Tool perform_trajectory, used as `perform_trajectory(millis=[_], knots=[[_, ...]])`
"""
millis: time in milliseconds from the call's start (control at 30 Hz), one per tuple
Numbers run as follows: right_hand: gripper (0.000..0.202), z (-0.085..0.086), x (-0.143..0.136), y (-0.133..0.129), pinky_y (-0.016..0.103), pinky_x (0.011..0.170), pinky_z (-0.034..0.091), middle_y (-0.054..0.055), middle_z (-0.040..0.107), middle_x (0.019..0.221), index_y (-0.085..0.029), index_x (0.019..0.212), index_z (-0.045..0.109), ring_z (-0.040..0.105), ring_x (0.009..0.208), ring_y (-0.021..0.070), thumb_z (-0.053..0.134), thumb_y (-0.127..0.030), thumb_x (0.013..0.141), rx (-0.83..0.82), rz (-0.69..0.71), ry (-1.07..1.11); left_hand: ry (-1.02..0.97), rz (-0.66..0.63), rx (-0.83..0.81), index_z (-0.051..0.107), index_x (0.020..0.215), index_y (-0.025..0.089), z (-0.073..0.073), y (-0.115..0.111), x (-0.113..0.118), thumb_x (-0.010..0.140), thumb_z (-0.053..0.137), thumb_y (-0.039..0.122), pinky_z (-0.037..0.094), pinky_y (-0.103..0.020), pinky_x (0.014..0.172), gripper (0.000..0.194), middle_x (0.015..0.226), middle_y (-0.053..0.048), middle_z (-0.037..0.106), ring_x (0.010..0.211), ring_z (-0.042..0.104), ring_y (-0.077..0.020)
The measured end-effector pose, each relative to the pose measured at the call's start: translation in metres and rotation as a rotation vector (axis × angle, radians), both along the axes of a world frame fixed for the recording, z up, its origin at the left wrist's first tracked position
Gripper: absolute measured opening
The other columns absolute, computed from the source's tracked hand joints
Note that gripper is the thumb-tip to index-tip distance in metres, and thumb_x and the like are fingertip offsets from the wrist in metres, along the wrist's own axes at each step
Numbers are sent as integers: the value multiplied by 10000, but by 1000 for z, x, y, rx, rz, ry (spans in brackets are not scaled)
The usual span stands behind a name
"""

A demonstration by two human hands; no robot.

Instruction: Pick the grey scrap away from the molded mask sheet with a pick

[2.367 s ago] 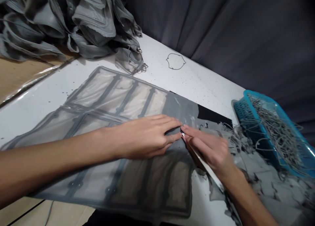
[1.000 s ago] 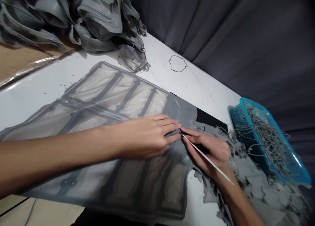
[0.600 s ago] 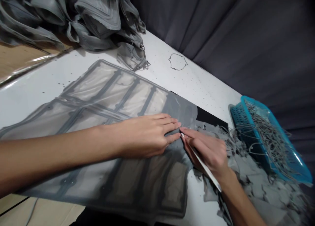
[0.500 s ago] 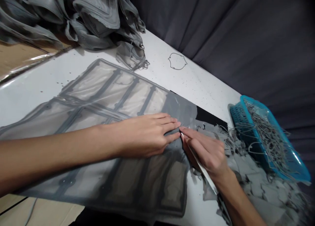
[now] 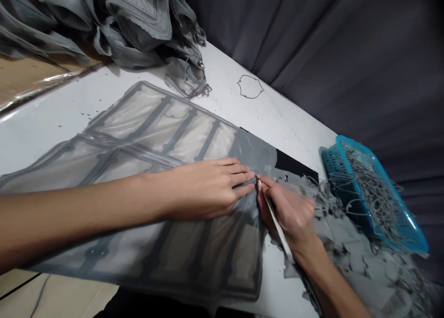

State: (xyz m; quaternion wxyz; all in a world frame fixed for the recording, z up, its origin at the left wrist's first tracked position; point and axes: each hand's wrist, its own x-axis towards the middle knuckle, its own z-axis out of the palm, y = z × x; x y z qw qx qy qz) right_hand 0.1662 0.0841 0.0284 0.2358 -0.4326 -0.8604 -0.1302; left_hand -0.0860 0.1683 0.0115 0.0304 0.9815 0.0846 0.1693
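Note:
A thin grey rubbery sheet (image 5: 142,110) with moulded rows of long panels spreads over the white table. My left hand (image 5: 211,188) lies flat on its right part, palm down, fingers stretched and slightly apart. Just off those fingertips, my right hand (image 5: 287,211) is closed around a slim white pen-like tool (image 5: 279,230). The tool slants, its tip end near the sheet between the two hands. What the tip touches is too small to make out, and the kind of tool does not show clearly.
A blue plastic basket (image 5: 364,147) full of thin grey strips stands at the right. Grey scraps (image 5: 364,272) pile up below it. At the back lie a heap of grey sheets (image 5: 138,17) and a thin outline-shaped ring (image 5: 250,87). A dark curtain (image 5: 329,54) hangs behind the table.
My right hand has shifted slightly, with its fingertips and the white tool a little further up from the sheet's edge. My left hand has stayed in place. The view has moved slightly.

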Motion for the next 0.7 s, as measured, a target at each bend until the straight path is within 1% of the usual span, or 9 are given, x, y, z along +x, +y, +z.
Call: perform_trajectory(millis=[67, 133, 200, 267, 367, 400, 467, 600, 700], knots=[[156, -2, 0, 0, 273, 632, 596, 98, 905, 1087, -213, 1007, 724, 827, 657, 175, 699, -67, 1058, 3, -51, -10, 1, -7, 0, 702, 1492, 126, 0, 0, 0, 1084, 624, 302, 478, -474, 1278, 452, 1590, -182, 699, 1472, 676, -328], [151, -5, 2, 0, 276, 620, 596, 94, 903, 1127, -217, 1027, 744, 845, 691, 185, 710, -71, 1047, -5, -63, 14, -7, -9, 7, 713, 1475, 125, 1, 0, 1, 1071, 645, 304, 488, -471, 1265, 447, 1573, -185, 711, 1455, 688, -328], [164, -8, 3, 1, 267, 654, 633, 89, 893, 1196, -230, 1035, 763, 876, 783, 200, 734, -68, 1028, -32, -41, 100, -22, -4, 21, 723, 1457, 128, 0, 0, 1, 1060, 650, 281, 497, -464, 1251, 432, 1547, -186, 729, 1433, 702, -324], [151, -7, 4, 2, 279, 713, 688, 76, 891, 1208, -244, 1028, 785, 893, 873, 226, 768, -95, 1015, -81, -54, 258, -45, 3, 44, 730, 1440, 122, 0, -1, 2, 1055, 639, 253, 502, -465, 1241, 417, 1526, -194, 740, 1409, 715, -325], [62, 2, 5, 4, 369, 833, 750, 66, 902, 1128, -254, 977, 821, 896, 950, 274, 812, -208, 1017, -179, -221, 565, -71, 0, 69, 740, 1407, 107, -1, -1, 2, 1050, 629, 239, 513, -473, 1223, 396, 1516, -211, 739, 1383, 725, -335], [62, 7, 7, 4, 396, 860, 757, 70, 904, 1104, -253, 955, 828, 894, 960, 285, 823, -247, 1016, -206, -288, 654, -74, -1, 69, 742, 1397, 110, -1, -1, 2, 1049, 630, 242, 520, -471, 1212, 388, 1511, -210, 741, 1374, 729, -336], [106, 17, 11, 5, 400, 861, 759, 78, 905, 1068, -248, 921, 836, 893, 947, 287, 840, -309, 1007, -237, -371, 769, -79, 2, 55, 736, 1395, 127, 0, 0, 1, 1045, 649, 261, 534, -456, 1191, 385, 1504, -200, 745, 1364, 732, -330], [154, 31, 18, 4, 361, 820, 749, 81, 905, 1000, -240, 870, 840, 888, 892, 271, 877, -352, 969, -281, -387, 796, -62, 21, 4, 699, 1443, 167, 0, -1, 0, 997, 749, 320, 527, -447, 1212, 474, 1553, -172, 717, 1419, 698, -331], [156, 31, 21, 2, 368, 846, 744, 82, 904, 1000, -239, 860, 844, 886, 899, 273, 879, -354, 959, -330, -378, 765, -36, 41, -18, 685, 1451, 166, -1, -2, -1, 976, 783, 327, 497, -470, 1262, 511, 1601, -171, 684, 1473, 659, -346]])
